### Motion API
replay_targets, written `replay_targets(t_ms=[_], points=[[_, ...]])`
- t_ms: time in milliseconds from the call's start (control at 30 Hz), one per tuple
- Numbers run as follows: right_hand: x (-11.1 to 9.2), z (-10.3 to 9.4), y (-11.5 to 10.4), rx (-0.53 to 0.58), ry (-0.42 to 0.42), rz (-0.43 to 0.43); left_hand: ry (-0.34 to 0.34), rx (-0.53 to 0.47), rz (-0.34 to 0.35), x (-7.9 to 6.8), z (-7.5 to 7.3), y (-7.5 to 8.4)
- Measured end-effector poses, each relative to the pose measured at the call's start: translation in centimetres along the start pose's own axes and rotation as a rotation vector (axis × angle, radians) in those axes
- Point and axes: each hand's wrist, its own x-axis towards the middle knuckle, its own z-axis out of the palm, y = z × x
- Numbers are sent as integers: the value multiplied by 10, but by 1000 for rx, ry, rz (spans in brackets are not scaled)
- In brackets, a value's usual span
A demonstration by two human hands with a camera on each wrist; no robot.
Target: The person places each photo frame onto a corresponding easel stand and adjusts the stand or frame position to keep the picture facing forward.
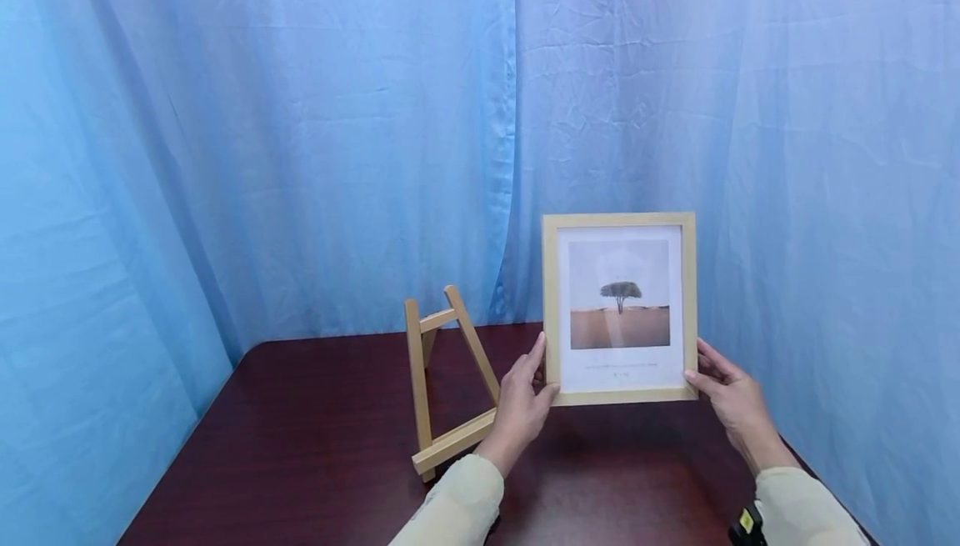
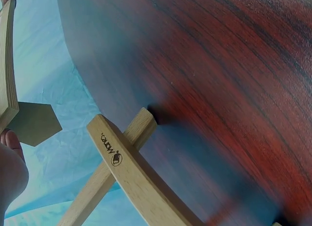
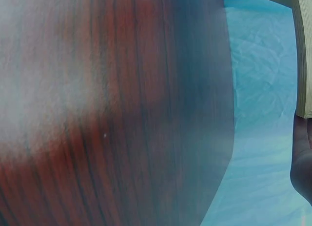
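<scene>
Pale-wood picture frame (image 1: 619, 304), centre-right;
Left hand (image 1: 521, 398), right hand (image 1: 738, 406) pinch its sides; slack thumbs could drop it; left sleeve (image 1: 461, 498) might nudge easel (image 1: 454, 440).

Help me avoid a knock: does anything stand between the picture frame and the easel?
Just the left hand, gripping the picture frame by its left edge; in the head view, that hand overlaps the easel at lower right. Nothing else visible stands between.

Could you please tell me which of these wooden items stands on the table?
The easel; the picture frame is held up between the left hand and right hand.
</scene>
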Motion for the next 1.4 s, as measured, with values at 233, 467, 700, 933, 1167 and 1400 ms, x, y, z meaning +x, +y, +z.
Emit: replay_targets(t_ms=[233,467,700,933,1167,1400], points=[[1,5,-3,51,7,-19,38,1,60,-1,-4,0],[2,11,-6,106,29,-49,61,15,89,-2,-7,1],[4,16,-8,117,35,-54,68,15,84,-2,-12,1],[5,22,-11,126,33,-71,83,34,115,-2,-17,-3],[4,26,-15,111,22,-76,80,34,126,-5,-24,-3],[4,30,-18,86,38,-78,65,50,113,-7,-29,1]])
